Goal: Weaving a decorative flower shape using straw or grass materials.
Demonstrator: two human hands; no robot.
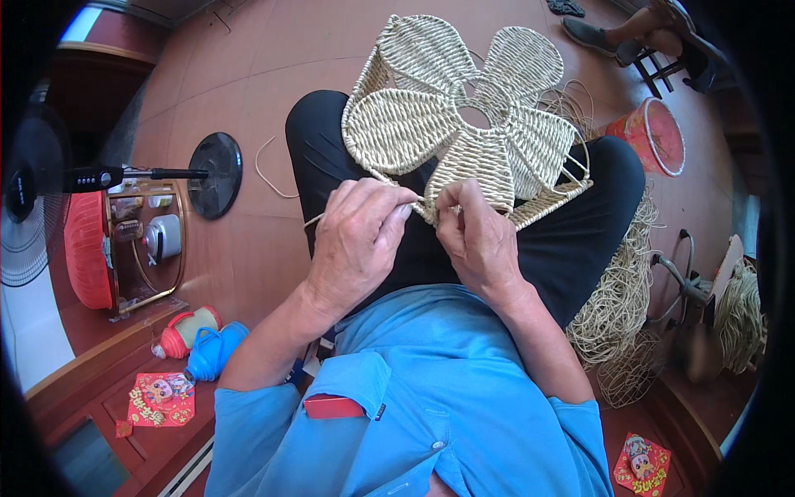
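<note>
- A woven flower-shaped piece [464, 124] of pale cord is rested on the lap, just beyond the fingers of both hands.
- The left hand [356, 240] is closed, its fingers [389, 207] pinched together on a loose cord [315, 220] at the lower edge of the weaving.
- The right hand [479, 240] is held just beside it, fingers [454, 203] pressed together on the same lower edge.
- A bundle of loose cord [617, 298] is seen to the right of the fingers, beside the knee.
- A red bucket [654, 132] lies well beyond the fingers, on the floor.
- A black fan [50, 186] is placed far left of the fingers.
</note>
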